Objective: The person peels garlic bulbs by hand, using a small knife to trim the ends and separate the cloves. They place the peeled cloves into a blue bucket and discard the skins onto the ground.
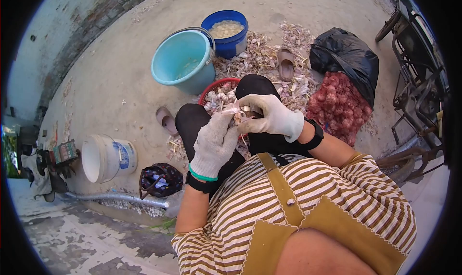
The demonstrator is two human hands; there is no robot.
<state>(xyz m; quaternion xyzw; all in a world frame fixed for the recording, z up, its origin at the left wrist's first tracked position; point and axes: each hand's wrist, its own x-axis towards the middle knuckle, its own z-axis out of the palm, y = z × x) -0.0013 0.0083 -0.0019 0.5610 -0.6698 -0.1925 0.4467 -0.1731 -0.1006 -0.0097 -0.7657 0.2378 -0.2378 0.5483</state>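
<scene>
My left hand (214, 138), in a white knit glove with a green cuff, is closed on a piece of garlic (237, 112) with loose papery skin. My right hand (269, 115), also in a white glove, pinches at the same garlic from the other side. Both hands meet above my lap. Just beyond them, partly hidden by my knees and gloves, is a red basket (204, 93) of garlic bulbs (222, 94).
A light blue bucket (161, 58) and a dark blue bucket of pale cloves (226, 29) stand ahead. Garlic skins (252, 58) litter the floor around a slipper (285, 65). Right are a net sack of garlic (337, 102) and a black bag (346, 53); left, a white bucket (108, 158).
</scene>
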